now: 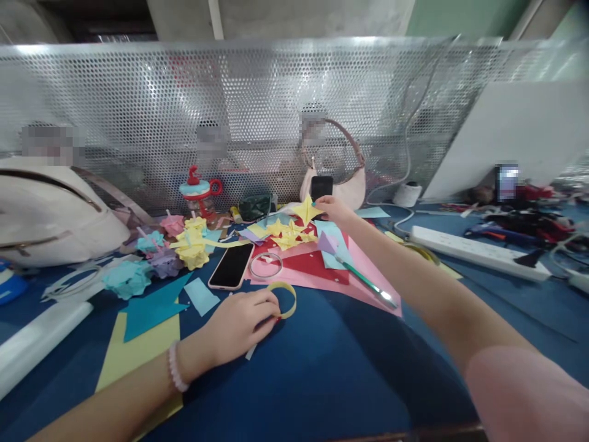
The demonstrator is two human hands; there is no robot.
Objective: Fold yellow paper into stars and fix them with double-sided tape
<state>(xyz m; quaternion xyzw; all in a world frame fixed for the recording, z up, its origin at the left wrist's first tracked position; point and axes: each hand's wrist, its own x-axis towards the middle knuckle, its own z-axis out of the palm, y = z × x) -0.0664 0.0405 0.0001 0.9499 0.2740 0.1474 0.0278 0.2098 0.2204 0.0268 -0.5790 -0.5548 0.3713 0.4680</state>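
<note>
My left hand (242,325) rests low over the blue table, its fingers closed on the near edge of a yellow tape roll (294,301) that stands tilted. Farther off, my right hand (339,210) pinches a folded yellow paper star (305,212) by one point. Below that star lie several more yellow paper stars (289,234) in a cluster on red and pink paper (301,265). A thin pale ring (265,265) lies between the cluster and my left hand. Beneath my right forearm is a teal pen-like tool (363,279).
A phone (231,266) lies left of the ring. Pastel paper flowers (127,278) and a red-lidded cup (199,193) stand farther left. A white handbag (356,187) leans on the perforated metal screen (257,92). A power strip (478,252) lies at right.
</note>
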